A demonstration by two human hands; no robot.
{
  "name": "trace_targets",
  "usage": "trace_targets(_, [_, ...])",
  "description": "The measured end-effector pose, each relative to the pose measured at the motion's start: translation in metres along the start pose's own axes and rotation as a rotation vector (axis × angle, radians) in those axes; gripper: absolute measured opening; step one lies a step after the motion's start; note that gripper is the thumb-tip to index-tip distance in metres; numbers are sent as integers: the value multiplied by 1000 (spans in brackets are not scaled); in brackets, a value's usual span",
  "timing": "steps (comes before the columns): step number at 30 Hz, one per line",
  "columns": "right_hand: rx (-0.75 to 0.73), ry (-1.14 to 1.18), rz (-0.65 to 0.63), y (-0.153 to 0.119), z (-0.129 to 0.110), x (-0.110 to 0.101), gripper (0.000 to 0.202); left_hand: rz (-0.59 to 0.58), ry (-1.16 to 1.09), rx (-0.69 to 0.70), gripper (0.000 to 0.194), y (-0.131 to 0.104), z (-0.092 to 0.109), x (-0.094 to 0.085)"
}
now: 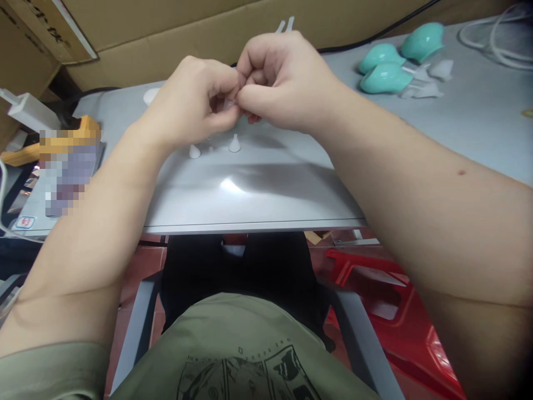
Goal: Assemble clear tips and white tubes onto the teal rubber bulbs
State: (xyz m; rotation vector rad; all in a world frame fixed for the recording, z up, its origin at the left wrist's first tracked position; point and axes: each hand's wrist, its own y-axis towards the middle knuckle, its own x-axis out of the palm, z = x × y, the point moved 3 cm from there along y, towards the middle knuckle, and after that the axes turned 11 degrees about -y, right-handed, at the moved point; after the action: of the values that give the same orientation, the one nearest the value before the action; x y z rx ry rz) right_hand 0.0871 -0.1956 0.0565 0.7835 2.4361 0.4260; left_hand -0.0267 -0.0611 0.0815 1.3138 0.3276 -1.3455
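Above the middle of the grey worktop [258,189], in the head view, we see both hands meeting fingertip to fingertip. The left hand [195,103] is curled, its thumb and forefinger pinched together on a small translucent piece [229,103], and the right hand [281,78] is likewise closed, its fingertips pressing on the same piece from the other side. The piece is mostly hidden between the fingers, so we cannot tell its shape. It is held just above the worktop, not resting on it.

Under the hands, two small white cones stand upright on the worktop: one cone [194,151] to the left, another cone [235,144] near it to the right. We see no container holding them.

At the far right lie three teal bulbs [385,78] with pale translucent tips [420,89] beside them, well apart from the hands. A white cable [495,39] coils in the far right corner. Cardboard [175,33] stands along the back edge.

The near edge of the worktop runs below the forearms, and the surface between that edge and the cones is bare. A red plastic stool [375,289] sits below on the right.
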Motion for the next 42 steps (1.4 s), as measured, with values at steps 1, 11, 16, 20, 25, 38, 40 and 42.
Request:
trace_targets(1, [-16,11,-7,0,1,0,32,-6,14,-4,14,0,0,0])
trace_targets(11, [19,-69,-13,1,-6,0,36,52,-88,-25,17,-1,-5,6])
trace_targets(16, [129,-139,38,3,-12,2,44,81,-76,130,13,3,-16,6])
trace_targets(20, [85,-32,67,5,-7,7,45,100,-94,-2,10,4,-19,9])
trace_targets(25, [26,63,118,8,1,11,41,155,-208,-130,41,-10,18,20])
trace_targets(38, [-138,286,15,9,8,6,48,187,-233,-110,57,-11,64,4])
trace_targets(40, [-207,290,-56,8,10,2,32,186,-232,-107,58,-12,65,3])
trace_targets(42, [-280,274,-69,7,12,-3,18,186,-232,-105,58,-12,66,2])
